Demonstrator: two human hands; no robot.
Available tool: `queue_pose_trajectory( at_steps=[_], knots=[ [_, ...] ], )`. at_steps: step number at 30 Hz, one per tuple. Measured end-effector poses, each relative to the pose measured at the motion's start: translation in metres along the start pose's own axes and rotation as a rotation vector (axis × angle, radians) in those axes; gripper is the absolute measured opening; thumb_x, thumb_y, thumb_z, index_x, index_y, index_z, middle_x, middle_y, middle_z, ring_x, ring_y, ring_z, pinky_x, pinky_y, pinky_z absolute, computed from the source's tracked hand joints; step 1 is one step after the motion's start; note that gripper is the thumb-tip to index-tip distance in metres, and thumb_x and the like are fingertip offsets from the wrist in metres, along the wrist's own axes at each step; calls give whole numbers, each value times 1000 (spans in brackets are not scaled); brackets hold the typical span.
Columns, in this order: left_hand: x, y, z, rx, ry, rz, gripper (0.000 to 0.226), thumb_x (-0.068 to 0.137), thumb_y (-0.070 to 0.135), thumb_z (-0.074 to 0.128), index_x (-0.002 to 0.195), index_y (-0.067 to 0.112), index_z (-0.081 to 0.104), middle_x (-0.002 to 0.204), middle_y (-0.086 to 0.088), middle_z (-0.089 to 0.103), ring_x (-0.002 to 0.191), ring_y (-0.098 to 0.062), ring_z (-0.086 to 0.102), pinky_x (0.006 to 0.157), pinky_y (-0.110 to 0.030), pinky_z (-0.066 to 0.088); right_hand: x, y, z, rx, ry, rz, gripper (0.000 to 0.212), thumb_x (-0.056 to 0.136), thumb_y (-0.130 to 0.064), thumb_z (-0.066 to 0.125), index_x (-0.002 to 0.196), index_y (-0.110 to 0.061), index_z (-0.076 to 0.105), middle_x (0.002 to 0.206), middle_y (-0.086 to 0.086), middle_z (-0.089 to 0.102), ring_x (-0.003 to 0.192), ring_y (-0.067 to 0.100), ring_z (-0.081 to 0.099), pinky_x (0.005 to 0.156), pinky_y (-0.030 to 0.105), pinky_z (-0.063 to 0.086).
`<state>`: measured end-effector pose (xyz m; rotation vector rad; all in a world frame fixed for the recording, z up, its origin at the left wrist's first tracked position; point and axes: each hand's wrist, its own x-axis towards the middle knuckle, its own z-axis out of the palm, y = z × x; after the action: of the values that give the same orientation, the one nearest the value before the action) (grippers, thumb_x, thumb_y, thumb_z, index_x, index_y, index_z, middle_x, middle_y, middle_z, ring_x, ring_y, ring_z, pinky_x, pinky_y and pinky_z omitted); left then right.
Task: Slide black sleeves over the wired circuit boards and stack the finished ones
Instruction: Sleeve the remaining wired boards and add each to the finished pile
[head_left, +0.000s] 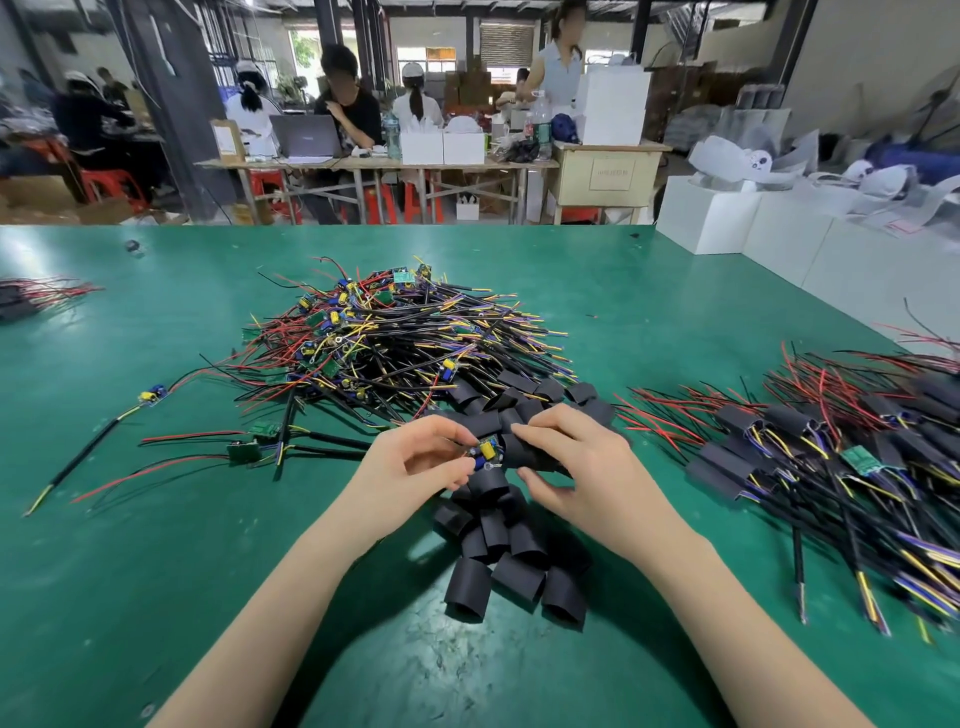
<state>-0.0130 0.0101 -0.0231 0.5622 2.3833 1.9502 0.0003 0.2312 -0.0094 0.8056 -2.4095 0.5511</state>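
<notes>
left hand (415, 457) pinching the circuit board (485, 451), right hand (563, 460) gripping a black sleeve (524, 453) — those components could snag the rim — and buckle it.

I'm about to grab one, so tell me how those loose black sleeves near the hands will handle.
The black sleeves look thin-walled and hollow, so probably very light and easy to squash in a grip. Their matte surface suggests little slipping. They lie flattened rather than round on the green table, so rolling seems unlikely.

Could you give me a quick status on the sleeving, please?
Left hand pinching bare circuit board. Right hand gripping black sleeve beside it, not yet on. Nothing blocking.
</notes>
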Motion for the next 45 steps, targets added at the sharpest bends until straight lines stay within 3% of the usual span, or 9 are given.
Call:
queue_pose_trajectory(
  at_steps=[7, 10, 14, 25, 34, 40, 45],
  knots=[
    [0, 0, -6, 89, -15, 39, 21, 85, -1, 70, 94, 18, 71, 85, -8, 75, 68, -15, 66, 73, -23, 54, -2, -1, 2, 30, -19, 17, 38, 75, -17, 77, 111, -8, 69, 100, 5, 64, 88, 25, 64, 73, 35, 55],
    [0, 0, -7, 131, -32, 70, 23, 85, 6, 71, 93, 27, 71, 89, -7, 74, 77, -19, 68, 75, -28, 55, -3, 0, 2, 63, -32, 42, 36, 76, -22, 76, 109, -9, 71, 98, 3, 64, 82, 22, 62, 70, 35, 54],
    [-1, 1, -6, 200, -40, 127, 26, 85, 8, 70, 95, 33, 70, 90, 0, 72, 86, -16, 69, 78, -20, 52, -4, 0, 2, 157, -54, 121, 37, 76, -26, 76, 111, -13, 72, 98, -3, 63, 79, 16, 59, 72, 37, 52],
    [-1, 5, -6, 4, -47, 29, 17, 86, -1, 69, 94, 14, 72, 75, -5, 72, 65, -14, 65, 69, -21, 52, -2, -6, 1, 105, 39, 48, 38, 73, -18, 78, 109, -11, 71, 100, 2, 65, 88, 17, 63, 77, 30, 53],
    [-2, 2, 4, 116, 21, 92, 23, 80, 3, 77, 96, 18, 70, 86, -5, 73, 77, -14, 69, 75, -22, 55, -2, -11, 4, 56, -1, -6, 34, 71, -18, 79, 103, -10, 72, 94, 2, 66, 80, 22, 65, 68, 32, 55],
    [-2, 3, 6, 131, 67, 105, 24, 76, -2, 78, 81, 22, 75, 78, 0, 75, 71, -10, 70, 70, -17, 54, -1, -15, 6, 18, -36, -25, 31, 69, -18, 78, 98, -10, 73, 90, 4, 67, 78, 25, 65, 64, 32, 55],
    [-1, 4, -3, 153, 1, 118, 28, 79, -2, 76, 92, 23, 79, 92, 3, 76, 85, -9, 71, 77, -16, 53, -1, -12, 6, -12, -7, -23, 28, 69, -17, 78, 96, -10, 74, 87, 4, 67, 77, 26, 65, 66, 29, 55]
  ],
)
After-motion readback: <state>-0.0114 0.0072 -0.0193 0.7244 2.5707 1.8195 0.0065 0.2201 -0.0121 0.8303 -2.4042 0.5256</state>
